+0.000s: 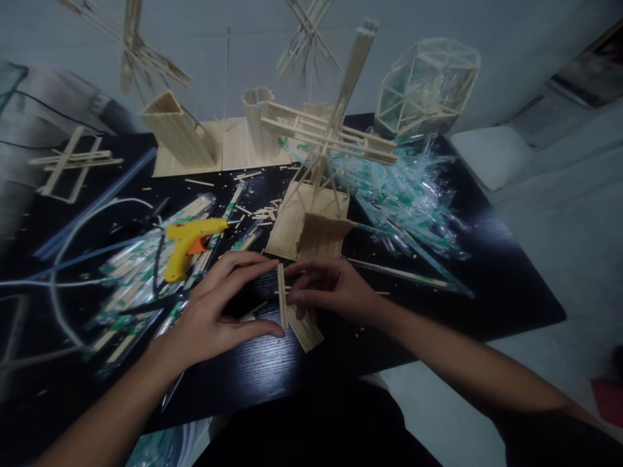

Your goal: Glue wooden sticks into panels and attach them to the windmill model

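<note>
Between the thumb and fingertips of my left hand is a narrow strip of joined wooden sticks, held by its two ends. My right hand is at the strip's right side, its index fingertip by the top end and its other fingers curled in. Those fingers hide whatever they pinch. Below them a small flat panel of sticks slants down over the dark table. Just beyond both hands stands a stick-built windmill model on a ribbed base, with a folded stick piece at its front.
A yellow glue gun lies left on wrapped stick bundles, near a white cable. Cut stick bits are scattered mid-table. Behind stand another stick model and a round stick frame. Plastic wrappers pile up right.
</note>
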A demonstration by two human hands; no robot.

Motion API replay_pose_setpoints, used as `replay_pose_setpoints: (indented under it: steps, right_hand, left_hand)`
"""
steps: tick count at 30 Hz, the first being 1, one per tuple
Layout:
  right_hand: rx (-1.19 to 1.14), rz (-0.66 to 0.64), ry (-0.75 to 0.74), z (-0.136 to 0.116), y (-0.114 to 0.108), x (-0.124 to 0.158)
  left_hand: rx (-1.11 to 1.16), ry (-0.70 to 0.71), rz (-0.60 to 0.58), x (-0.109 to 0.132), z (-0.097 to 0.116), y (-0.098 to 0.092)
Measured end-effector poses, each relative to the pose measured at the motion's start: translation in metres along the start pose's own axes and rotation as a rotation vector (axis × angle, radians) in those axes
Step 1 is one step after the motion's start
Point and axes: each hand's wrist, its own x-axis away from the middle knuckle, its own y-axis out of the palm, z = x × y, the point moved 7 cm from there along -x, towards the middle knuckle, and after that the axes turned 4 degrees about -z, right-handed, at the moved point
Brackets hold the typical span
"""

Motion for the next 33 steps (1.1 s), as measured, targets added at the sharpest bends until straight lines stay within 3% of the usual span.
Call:
replay_pose_setpoints:
  steps: [10,19,33]
  right_hand:
    - [-0.053,0.022,0.098,0.011,0.0007,-0.0011]
    - [-0.031,-0.041,0.156,0.0106,0.0067,-0.0019]
    - [0.001,-0.066,0.167,0.0098,0.0079,-0.0013]
  left_hand:
    - [0.008,0.01,-0.003,0.0004,0.0006,0.0009]
    - [0.017,0.018,-0.009,0.0005,0.0007,0.0026]
    - [0.012,0.043,-0.014,-0.0002,0.0047,0.0024]
